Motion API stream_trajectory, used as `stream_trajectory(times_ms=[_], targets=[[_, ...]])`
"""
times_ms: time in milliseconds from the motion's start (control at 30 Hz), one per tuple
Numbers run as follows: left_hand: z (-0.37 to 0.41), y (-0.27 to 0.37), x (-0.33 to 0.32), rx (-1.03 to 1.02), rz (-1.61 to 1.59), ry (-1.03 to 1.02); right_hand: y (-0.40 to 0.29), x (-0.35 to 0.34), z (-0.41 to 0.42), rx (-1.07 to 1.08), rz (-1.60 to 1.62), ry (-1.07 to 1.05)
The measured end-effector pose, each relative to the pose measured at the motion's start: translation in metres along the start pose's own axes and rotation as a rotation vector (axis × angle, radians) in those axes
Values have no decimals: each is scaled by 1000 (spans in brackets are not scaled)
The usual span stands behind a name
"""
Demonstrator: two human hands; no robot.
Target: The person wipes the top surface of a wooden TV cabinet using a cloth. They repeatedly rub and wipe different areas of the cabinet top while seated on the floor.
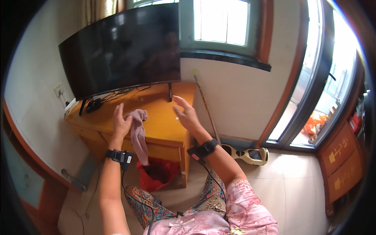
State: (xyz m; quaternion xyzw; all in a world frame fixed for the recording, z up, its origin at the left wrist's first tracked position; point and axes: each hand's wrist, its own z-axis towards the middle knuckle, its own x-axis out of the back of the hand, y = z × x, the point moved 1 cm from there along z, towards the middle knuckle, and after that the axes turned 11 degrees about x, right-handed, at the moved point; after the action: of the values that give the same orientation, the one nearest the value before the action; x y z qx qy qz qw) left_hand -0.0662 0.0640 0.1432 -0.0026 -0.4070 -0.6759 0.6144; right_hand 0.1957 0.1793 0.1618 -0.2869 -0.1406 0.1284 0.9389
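Note:
My left hand (121,122) is raised over the front of a yellow wooden desk (164,129), its fingers extended. The thumb is against or just in front of a mauve knitted cloth (138,132); I cannot tell which. Part of that cloth rests over the desktop, and its long end hangs past the front edge towards a red plastic bin (147,180). To the right, my right hand (188,116) hovers over the desk's right end with its fingers apart and nothing in it. Black devices are strapped to both wrists.
A large television (123,53) stands on the desk, with cables and a small black box (94,105) beneath it. A stick (205,102) leans on the wall beside a hoverboard (249,155). Glass doors (317,97) and a wooden cabinet (342,164) are at the right.

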Motion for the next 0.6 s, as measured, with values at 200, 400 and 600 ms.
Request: stream_trajectory(times_ms=[200,400,600], targets=[[-36,48,-48,-323,631,-505,13,-7,-52,-7,42,-184],[-24,20,-36,-284,242,-707,15,-5,-64,83,-49,-120],[36,-119,42,77,691,-415,17,-7,-71,142,15,22]])
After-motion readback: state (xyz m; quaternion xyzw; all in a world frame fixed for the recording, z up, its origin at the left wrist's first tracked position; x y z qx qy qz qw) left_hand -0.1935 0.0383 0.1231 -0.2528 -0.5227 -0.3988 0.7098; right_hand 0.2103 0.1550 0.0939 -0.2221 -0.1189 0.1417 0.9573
